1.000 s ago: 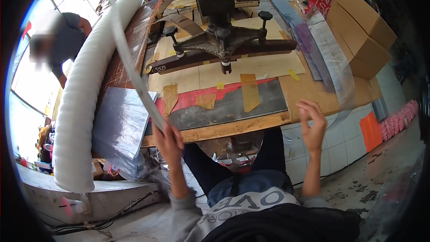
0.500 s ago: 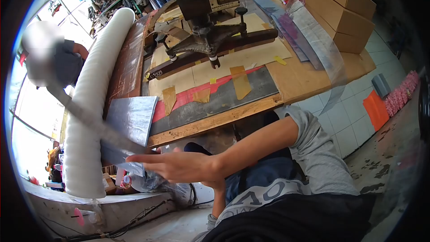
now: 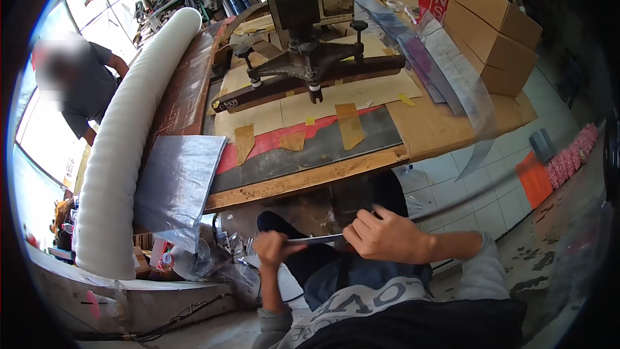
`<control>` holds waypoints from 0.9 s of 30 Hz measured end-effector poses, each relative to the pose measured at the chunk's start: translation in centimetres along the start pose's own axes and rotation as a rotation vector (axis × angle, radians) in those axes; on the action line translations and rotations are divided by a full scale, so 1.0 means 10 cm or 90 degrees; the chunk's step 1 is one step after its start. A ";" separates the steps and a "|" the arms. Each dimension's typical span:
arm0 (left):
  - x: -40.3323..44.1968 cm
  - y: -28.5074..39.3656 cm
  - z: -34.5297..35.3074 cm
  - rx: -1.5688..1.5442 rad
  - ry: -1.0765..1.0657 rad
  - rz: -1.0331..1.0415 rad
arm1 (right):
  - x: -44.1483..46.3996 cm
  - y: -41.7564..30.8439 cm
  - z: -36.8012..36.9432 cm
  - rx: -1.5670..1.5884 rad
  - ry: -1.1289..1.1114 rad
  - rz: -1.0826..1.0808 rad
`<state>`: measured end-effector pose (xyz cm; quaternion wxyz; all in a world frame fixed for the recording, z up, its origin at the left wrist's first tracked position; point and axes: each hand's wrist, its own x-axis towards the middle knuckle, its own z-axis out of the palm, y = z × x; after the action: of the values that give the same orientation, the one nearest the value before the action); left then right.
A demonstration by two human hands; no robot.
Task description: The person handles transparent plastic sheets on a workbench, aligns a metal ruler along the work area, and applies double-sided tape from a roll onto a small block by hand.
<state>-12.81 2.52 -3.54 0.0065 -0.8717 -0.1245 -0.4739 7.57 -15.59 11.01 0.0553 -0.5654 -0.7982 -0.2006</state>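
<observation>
Low in front of my body, a long thin grey strip (image 3: pixel 316 240) runs between my hands. My left hand (image 3: pixel 269 249) is closed round its left end. My right hand (image 3: pixel 374 238) grips it farther along, fingers curled. Past my right hand, a blurred grey length continues up to the right over the floor tiles; its material is unclear. Above my hands is the wooden front edge (image 3: pixel 310 182) of a worktable, with a dark sheet (image 3: pixel 303 154), a red layer and taped pale boards on it.
A dark machine head with a crossbar (image 3: pixel 310 81) stands over the table. At left lie a white foam roll (image 3: pixel 139 136) and a stack of clear plastic sheets (image 3: pixel 177 178). Cardboard boxes (image 3: pixel 494 32) stand at right. A co-worker (image 3: pixel 90 81) is beyond the roll.
The long strip has swung from the upper left to my right side. My hands have moved right and apart, both gripping it. The co-worker has shifted slightly.
</observation>
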 end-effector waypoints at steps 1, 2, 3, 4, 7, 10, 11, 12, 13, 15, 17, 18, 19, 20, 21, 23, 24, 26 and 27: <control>0.22 -0.12 -0.10 0.060 -0.035 0.041 | -0.06 -0.02 0.04 -0.005 0.009 0.022; 0.44 -0.19 -0.18 0.120 -0.072 0.081 | -0.12 -0.03 0.08 -0.009 0.016 0.045; 0.70 -0.22 -0.20 0.134 -0.053 0.131 | -0.16 0.00 0.10 0.028 0.018 0.089; 0.96 -0.24 -0.22 0.147 -0.036 0.181 | -0.20 0.02 0.13 0.067 0.019 0.134; 1.51 -0.24 -0.22 0.223 -0.059 0.272 | -0.40 0.00 0.18 0.258 0.062 0.270; 1.87 -0.38 -0.11 0.186 -0.082 0.297 | -0.73 -0.06 0.16 0.550 0.009 0.412; 1.94 -0.37 -0.05 0.176 -0.117 0.265 | -0.85 -0.10 0.15 0.703 -0.049 0.488; 2.00 -0.33 0.03 0.167 -0.149 0.233 | -0.94 -0.14 0.16 0.856 -0.106 0.562; 2.02 -0.26 0.16 0.134 -0.134 0.201 | -0.99 -0.19 0.18 0.901 -0.082 0.584; 1.93 -0.08 0.41 0.077 -0.149 0.120 | -1.12 -0.31 0.29 1.020 -0.020 0.623; 1.82 0.07 0.57 0.064 -0.210 0.067 | -1.16 -0.39 0.31 1.071 0.016 0.687; 1.77 0.12 0.62 0.031 -0.246 0.068 | -1.15 -0.36 0.27 1.151 0.041 0.732; 1.73 0.16 0.67 -0.003 -0.282 0.070 | -1.12 -0.29 0.22 1.232 0.069 0.776; 1.70 0.20 0.72 -0.038 -0.320 0.074 | -1.10 -0.21 0.17 1.312 0.102 0.822; 1.67 0.22 0.76 -0.068 -0.370 0.072 | -1.06 -0.12 0.13 1.357 0.136 0.833; 1.64 0.23 0.83 -0.102 -0.411 0.066 | -1.01 0.04 0.16 1.428 0.168 0.817; 1.65 0.23 0.85 -0.119 -0.431 0.070 | -1.00 0.10 0.20 1.451 0.169 0.788; 1.73 0.23 0.84 -0.130 -0.473 0.052 | -0.89 0.17 0.26 1.414 0.173 0.778; 1.73 0.20 0.85 -0.123 -0.481 0.055 | -0.81 0.17 0.28 1.393 0.164 0.776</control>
<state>3.64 5.30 6.31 -0.1017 -0.9858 -0.0358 -0.1286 12.40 -21.17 6.34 0.6546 -0.4759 -0.1452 0.5691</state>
